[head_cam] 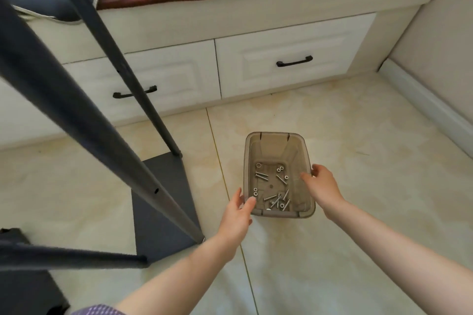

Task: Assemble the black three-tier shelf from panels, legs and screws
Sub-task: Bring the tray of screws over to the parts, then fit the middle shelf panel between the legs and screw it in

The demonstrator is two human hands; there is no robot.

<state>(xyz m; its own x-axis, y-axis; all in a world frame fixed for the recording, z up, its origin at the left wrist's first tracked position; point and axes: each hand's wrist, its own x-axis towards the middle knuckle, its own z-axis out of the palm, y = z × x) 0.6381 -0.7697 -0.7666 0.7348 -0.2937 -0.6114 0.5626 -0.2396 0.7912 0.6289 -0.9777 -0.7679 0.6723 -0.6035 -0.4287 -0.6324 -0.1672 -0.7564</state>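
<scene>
Low in the centre of the frame, a translucent plastic bin (279, 174) sits on the tiled floor with loose screws (275, 190) and washers in its bottom. The left hand (236, 215) pinches its near-left rim while the right hand (321, 184) curls over the right rim. It looks light, rigid and smooth, so gripping opposite rims seems sound, kept level so the hardware doesn't slide; the black legs (143, 100) stand at left.
</scene>
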